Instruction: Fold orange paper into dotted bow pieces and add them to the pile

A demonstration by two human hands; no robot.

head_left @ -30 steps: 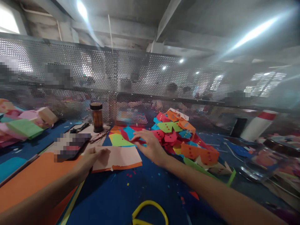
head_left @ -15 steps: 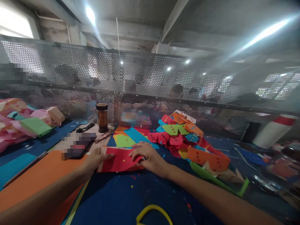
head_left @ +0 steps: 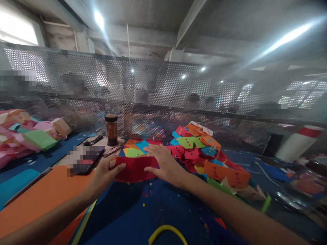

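A sheet of red paper [head_left: 136,170] is raised slightly above the blue tabletop, its near face dark and in shadow. My left hand [head_left: 106,172] pinches the sheet's left end, thumb in front and fingers behind. At the right end, my right hand [head_left: 167,166] has its thumb across the front of the paper and its fingers over the top edge and behind. Behind the sheet lie flat pieces of coloured paper, among them a lime-green one [head_left: 133,152]. Tiny paper bits dot the table just below it.
A heap of punched coloured papers [head_left: 191,141] lies at right, a pastel paper pile [head_left: 38,136] at far left. Orange sheets [head_left: 46,200], a phone [head_left: 88,163] and a brown jar [head_left: 111,131] are at left. A yellow handle [head_left: 167,229] sits in front; a perforated screen [head_left: 158,78] stands behind.
The red sheet has been lifted and tilted up off the table. My right hand has shifted from lying on the sheet to its right end. A few bits have dropped beneath.
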